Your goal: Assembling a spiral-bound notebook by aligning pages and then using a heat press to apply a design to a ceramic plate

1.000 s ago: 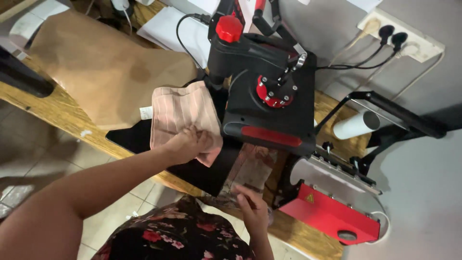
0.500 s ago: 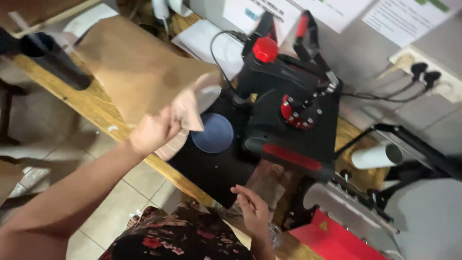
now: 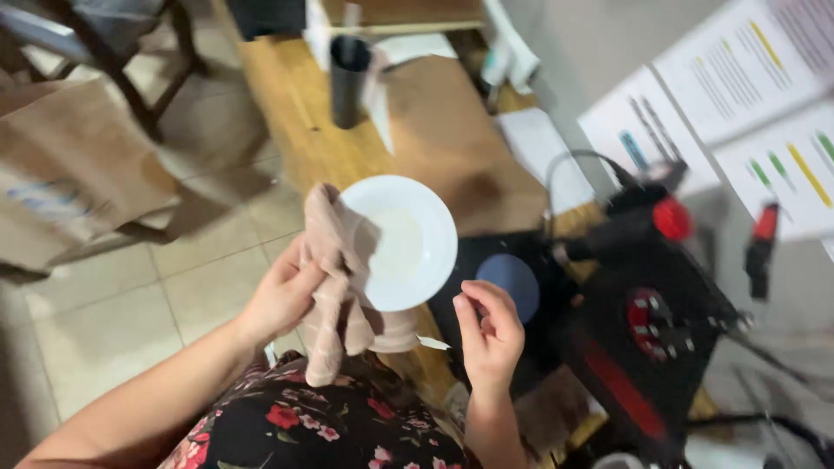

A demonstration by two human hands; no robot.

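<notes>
Over wooden bench (image 3: 287, 104), white plate (image 3: 404, 243) in cloth-padded left hand (image 3: 282, 295) grip.

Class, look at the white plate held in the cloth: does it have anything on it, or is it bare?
Bare. The white plate, gripped through a beige cloth by the left hand, shows only plain white surface, tilted toward the camera.

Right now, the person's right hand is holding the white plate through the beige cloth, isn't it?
Not quite: the left hand holds the white plate through the beige cloth. The right hand is below the plate, apart from it, as the head view shows.
</notes>
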